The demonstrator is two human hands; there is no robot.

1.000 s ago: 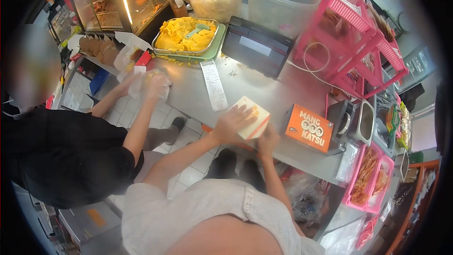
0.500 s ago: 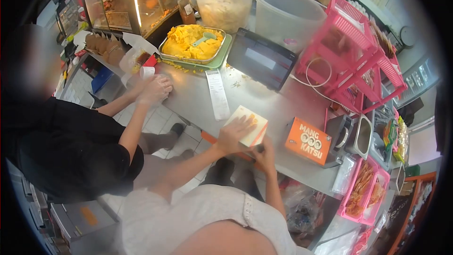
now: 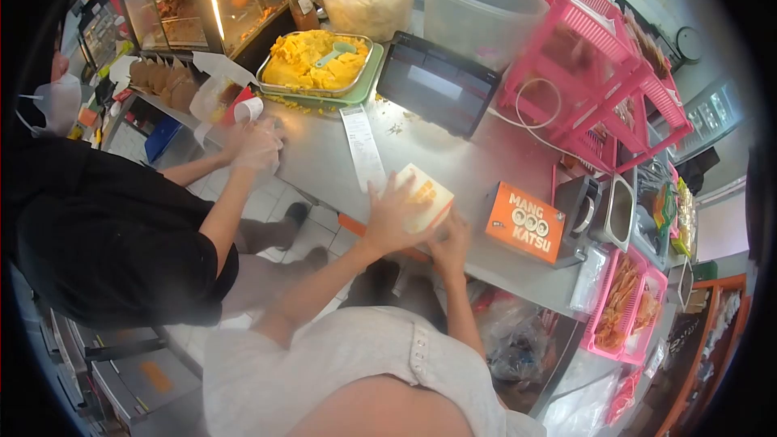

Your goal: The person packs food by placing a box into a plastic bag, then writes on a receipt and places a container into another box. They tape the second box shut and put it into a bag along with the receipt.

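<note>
A small white cardboard box with orange markings is held between my two hands over the front edge of the steel counter. My left hand grips its left side, with the fingers spread up along it. At the near right corner, the bent fingers of my right hand press against the box; their tips are partly hidden. Just right of it sits an orange box printed "MANG KATSU". A long paper receipt lies behind my left hand.
A tablet leans behind the receipt. Yellow food with a scoop fills a metal tray at the back left. Large plastic tubs and a pink rack line the back. At left, a co-worker's gloved hands are close to the counter edge.
My left hand has slid from the box's top toward its left side, its fingers now more spread. The box has tilted slightly. The whole view has shifted a little.
</note>
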